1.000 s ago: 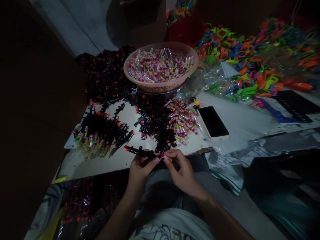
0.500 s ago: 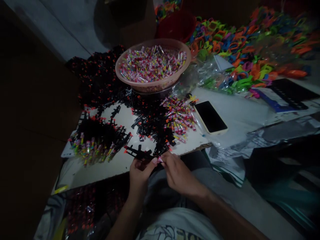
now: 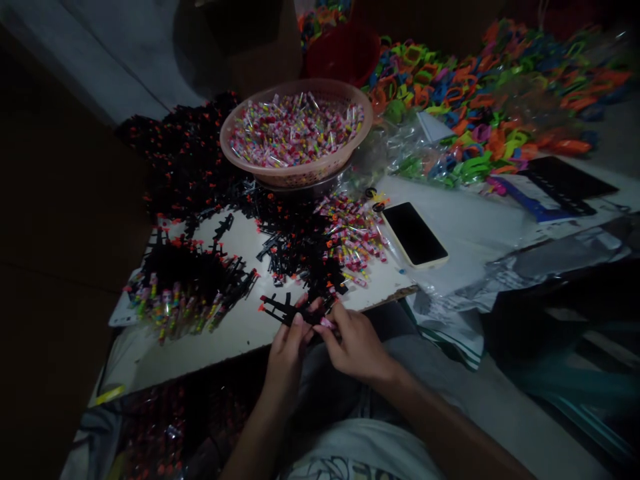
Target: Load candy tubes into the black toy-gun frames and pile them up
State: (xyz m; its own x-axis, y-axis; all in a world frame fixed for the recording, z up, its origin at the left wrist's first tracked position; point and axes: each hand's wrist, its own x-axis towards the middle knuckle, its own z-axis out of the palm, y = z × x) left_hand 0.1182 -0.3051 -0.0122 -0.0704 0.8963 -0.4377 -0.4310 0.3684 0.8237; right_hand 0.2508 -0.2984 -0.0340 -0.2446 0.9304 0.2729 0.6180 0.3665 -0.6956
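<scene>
My left hand (image 3: 289, 343) grips a black toy gun (image 3: 287, 308) with an orange tip, held just off the table's front edge. My right hand (image 3: 357, 340) is closed at the gun's rear end, its fingers around a small pink candy tube (image 3: 327, 323). Beyond my hands lies a pile of black toy guns (image 3: 300, 233), and right of it a heap of wrapped candy tubes (image 3: 353, 233). To the left rests a stack of toy guns (image 3: 185, 267) with candy tubes (image 3: 173, 303) at their near ends.
A pink basket (image 3: 300, 175) full of candy tubes stands at the back, with a bigger heap of black toy guns (image 3: 185, 157) on its left. A phone (image 3: 415, 233) lies on the right. Colourful plastic pieces (image 3: 465, 93) and a red tub (image 3: 343, 53) are farther off.
My left hand has shifted slightly right with the toy gun, and its grip has changed. My right thumb has moved lower, by the pink candy tube. The whole view has slid a little left.
</scene>
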